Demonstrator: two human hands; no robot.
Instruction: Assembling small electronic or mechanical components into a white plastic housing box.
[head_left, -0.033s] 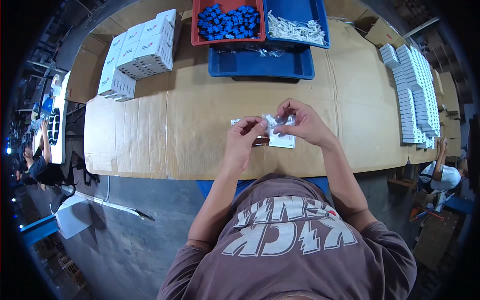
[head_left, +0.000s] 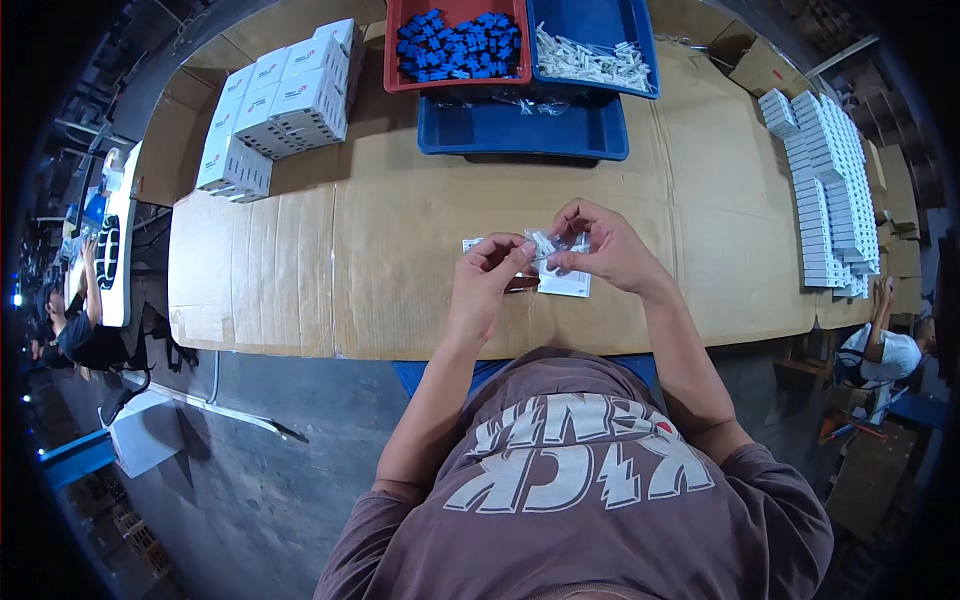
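Currently | both hands (head_left: 484,278) curled into pinches | apparently holding a small clear packet (head_left: 541,242) between them

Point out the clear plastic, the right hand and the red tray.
Clear plastic (head_left: 543,241), head view: part between fingertips.
Right hand (head_left: 618,257), head view: its middle.
Red tray (head_left: 462,10), head view: bare inside.

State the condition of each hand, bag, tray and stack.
Left hand: pinching clear bag
Right hand: curled at clear bag
Clear bag: held
Red tray: open, holding blue pieces
Back blue tray: open, holding white pieces
Front blue tray: open
Left white boxes: stacked
Right white boxes: stacked
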